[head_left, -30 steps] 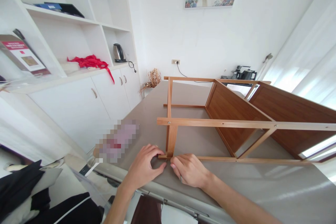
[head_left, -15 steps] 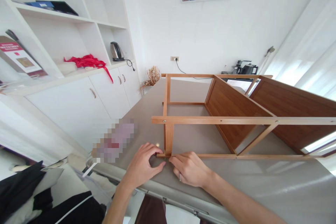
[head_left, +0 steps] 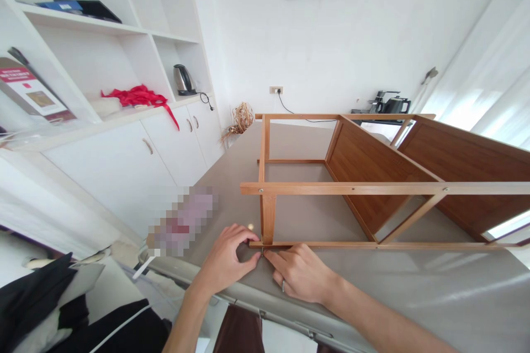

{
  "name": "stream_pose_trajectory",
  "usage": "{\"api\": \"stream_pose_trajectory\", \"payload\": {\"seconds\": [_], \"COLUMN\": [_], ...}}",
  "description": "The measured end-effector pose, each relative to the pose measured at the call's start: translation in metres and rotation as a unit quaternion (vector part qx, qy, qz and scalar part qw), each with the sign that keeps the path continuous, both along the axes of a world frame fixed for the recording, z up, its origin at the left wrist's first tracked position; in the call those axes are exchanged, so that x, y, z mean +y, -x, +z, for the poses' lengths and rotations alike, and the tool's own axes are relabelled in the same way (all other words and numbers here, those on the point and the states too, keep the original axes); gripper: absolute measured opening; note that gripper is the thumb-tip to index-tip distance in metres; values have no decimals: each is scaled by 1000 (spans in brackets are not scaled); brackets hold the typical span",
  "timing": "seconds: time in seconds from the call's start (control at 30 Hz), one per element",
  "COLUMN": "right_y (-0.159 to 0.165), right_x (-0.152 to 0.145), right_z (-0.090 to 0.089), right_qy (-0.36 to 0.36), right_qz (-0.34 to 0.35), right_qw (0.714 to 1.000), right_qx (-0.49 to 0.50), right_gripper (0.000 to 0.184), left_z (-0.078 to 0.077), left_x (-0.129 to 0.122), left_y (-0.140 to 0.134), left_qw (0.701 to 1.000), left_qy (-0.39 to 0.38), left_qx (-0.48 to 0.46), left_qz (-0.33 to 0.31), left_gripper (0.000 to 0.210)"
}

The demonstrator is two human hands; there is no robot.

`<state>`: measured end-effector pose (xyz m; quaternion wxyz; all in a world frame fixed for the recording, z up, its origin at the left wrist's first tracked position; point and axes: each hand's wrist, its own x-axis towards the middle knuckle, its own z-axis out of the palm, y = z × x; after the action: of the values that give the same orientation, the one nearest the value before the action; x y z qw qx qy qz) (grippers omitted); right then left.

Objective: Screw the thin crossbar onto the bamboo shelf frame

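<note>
Right hand [head_left: 304, 276] is shifted, forefinger now straightened toward a thin metal piece [head_left: 262, 252] at the wooden frame [head_left: 314, 189] | work seemingly narrowed to this near corner | left hand [head_left: 223, 259] curved around frame's end, thumb and forefinger parted; pinching by either cannot be told | frame laid sideways on table [head_left: 393, 276]

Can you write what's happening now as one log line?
left hand: thumb and fingers curled at near corner of wooden frame | right hand: index finger at same corner | wooden frame: lying on table
</note>
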<state>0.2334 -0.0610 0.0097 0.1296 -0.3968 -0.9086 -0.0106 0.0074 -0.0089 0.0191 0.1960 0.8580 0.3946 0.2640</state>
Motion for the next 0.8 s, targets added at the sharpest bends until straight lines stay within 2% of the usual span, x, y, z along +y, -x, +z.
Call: {"api": "stream_pose_trajectory", "payload": {"seconds": [0.3,0.57,0.8], "right_y": [1,4,6], "right_x": [1,-2,-1], "right_z": [-4,6,7], "right_qy": [34,69,81], "right_qz": [-19,-51,-62], "right_qw": [999,996,995], "right_qx": [10,0,4], "right_gripper": [34,27,29], "left_z": [-4,0,-1], "left_x": [1,0,1], "left_y": [0,-1,1], "left_qw": [1000,1000,999], "left_qy": [12,18,37], "left_qx": [12,13,11], "left_qz": [1,5,-4], "left_gripper": [15,14,17]}}
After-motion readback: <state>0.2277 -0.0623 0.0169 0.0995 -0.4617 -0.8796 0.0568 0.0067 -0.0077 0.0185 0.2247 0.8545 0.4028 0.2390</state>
